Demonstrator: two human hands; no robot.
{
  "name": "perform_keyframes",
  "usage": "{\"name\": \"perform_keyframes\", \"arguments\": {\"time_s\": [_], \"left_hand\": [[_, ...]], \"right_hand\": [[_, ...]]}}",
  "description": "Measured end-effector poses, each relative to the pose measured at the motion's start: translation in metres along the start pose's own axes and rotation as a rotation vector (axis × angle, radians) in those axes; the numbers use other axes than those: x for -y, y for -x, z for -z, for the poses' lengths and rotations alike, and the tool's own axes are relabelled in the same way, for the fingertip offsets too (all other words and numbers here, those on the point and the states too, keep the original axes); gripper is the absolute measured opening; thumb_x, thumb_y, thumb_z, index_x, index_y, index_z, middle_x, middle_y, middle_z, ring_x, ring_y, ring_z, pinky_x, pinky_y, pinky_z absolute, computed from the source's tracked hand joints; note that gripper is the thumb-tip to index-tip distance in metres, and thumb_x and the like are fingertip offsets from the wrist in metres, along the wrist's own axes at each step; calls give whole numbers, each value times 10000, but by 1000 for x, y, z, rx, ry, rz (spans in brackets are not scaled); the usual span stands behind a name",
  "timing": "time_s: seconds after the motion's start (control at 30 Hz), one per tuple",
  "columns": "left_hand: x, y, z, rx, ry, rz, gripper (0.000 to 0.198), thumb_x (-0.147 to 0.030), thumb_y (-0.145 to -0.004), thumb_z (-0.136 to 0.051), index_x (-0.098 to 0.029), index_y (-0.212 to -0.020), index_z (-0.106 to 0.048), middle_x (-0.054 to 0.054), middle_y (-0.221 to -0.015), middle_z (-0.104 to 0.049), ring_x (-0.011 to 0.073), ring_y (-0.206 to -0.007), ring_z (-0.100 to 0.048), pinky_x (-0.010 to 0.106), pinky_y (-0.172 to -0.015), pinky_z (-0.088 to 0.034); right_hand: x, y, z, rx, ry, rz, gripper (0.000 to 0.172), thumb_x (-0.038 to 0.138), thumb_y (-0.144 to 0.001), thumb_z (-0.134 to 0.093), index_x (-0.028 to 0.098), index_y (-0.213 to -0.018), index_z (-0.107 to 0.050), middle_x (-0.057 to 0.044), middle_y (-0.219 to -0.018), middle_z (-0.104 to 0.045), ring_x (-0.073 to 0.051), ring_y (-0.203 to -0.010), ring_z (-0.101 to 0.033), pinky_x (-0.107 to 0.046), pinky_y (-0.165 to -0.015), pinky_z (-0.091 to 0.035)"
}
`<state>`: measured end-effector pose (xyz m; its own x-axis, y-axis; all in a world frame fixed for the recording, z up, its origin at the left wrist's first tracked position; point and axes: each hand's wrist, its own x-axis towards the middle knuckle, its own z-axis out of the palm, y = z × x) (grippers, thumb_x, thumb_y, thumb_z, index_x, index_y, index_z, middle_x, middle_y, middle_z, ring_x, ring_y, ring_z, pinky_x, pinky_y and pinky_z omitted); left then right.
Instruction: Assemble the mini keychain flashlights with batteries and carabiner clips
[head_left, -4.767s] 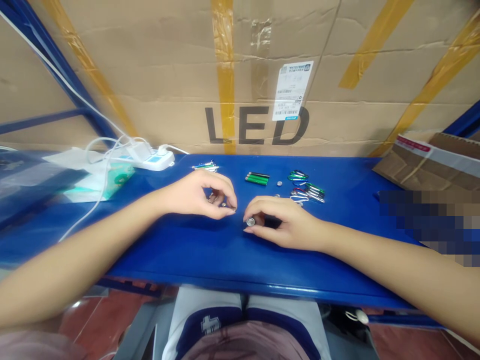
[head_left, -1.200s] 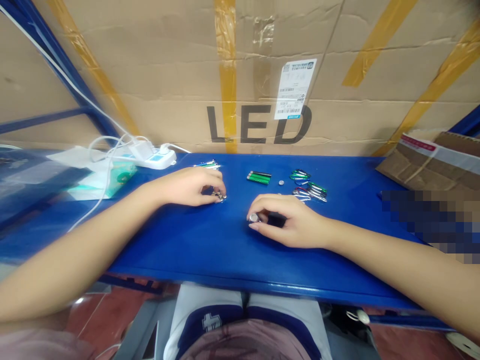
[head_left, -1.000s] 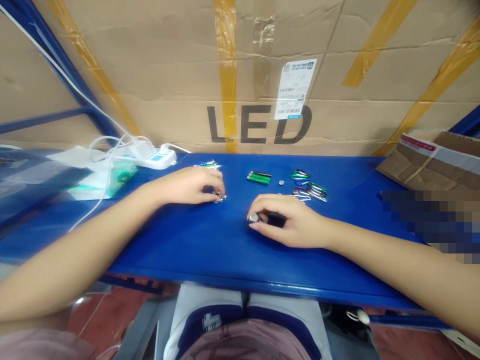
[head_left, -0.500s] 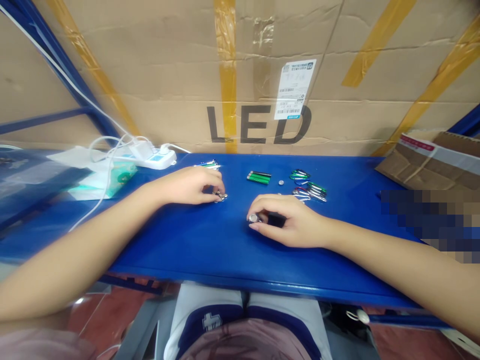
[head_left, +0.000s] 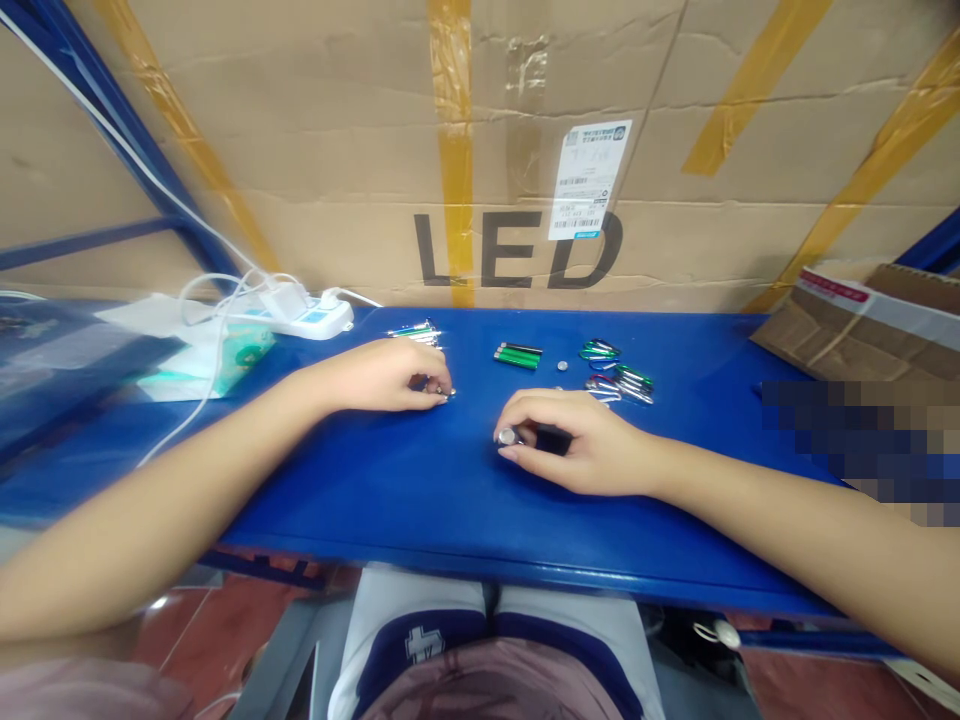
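L hand (head_left: 386,375): fingers are curling nearly closed over small silver metal bits (head_left: 451,394), hiding more than a mo. ago; can't tell grip. R hand (head_left: 592,440): fingers are pinching round silver-ended piece (head_left: 508,436). Blue table (head_left: 442,490) is lying open betw. fingers, front edge running well nearside.

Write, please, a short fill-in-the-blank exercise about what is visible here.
The right hand holds a round-ended piece; the tabletop is coloured ____.
The tubes lying together are green and ____.
Large black letters on the cardboard spell ____.
The power strip lies on the person's ____ side.
Missing words: blue; black; LED; left.
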<state>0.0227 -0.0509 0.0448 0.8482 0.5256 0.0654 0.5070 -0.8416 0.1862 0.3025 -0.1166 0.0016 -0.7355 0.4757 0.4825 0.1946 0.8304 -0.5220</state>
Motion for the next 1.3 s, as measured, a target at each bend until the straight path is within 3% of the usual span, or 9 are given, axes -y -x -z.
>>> {"name": "perform_keyframes", "arguments": {"time_s": [0.43,0.57,0.73,0.9,1.03,1.3], "left_hand": [[-13,-8,-10,-8,212,-54,177,-325,-944,-654,-203,-990,-773,40,-896,-723,137,-762,-633,246,-705,-468],[-13,-5,-2,-57,190,-52,195,-352,-941,-660,-214,-1010,-779,47,-926,-737,150,-798,-651,259,-732,-486],[4,4,13,-99,34,-5,148,-295,-931,-654,-214,-925,-778,30,-906,-753,154,-826,-669,252,-755,-477],[8,8,17,-55,6,18,151,-326,-897,-693,-210,-843,-772,11,-820,-739,138,-756,-655,241,-708,-465],[2,7,15,9,43,11,142,-348,-876,-720,-227,-913,-787,12,-852,-752,141,-760,-670,248,-730,-484],[3,7,14,59,70,27,180,-204,-866,-675,-237,-994,-798,13,-884,-763,146,-781,-688,250,-760,-503]], "right_hand": [[5,-1,1,12,-4,-8,75,226,-966,-620,163,-997,-646,-53,-871,-670,-133,-706,-581,-270,-690,-506],[4,-1,1,5,11,-3,70,229,-966,-626,172,-1002,-647,-50,-876,-676,-130,-700,-576,-269,-689,-506],[4,0,1,8,13,1,72,222,-964,-630,169,-1006,-653,-55,-886,-681,-131,-715,-585,-272,-705,-512],[3,-1,2,19,14,4,77,227,-970,-623,164,-1003,-652,-58,-888,-681,-130,-717,-584,-270,-702,-512],[2,0,2,9,21,13,70,229,-969,-628,172,-1003,-648,-51,-882,-679,-127,-713,-579,-267,-698,-510],[1,1,1,6,17,20,64,225,-969,-626,178,-1008,-646,-49,-893,-678,-125,-712,-572,-264,-692,-507]]}}
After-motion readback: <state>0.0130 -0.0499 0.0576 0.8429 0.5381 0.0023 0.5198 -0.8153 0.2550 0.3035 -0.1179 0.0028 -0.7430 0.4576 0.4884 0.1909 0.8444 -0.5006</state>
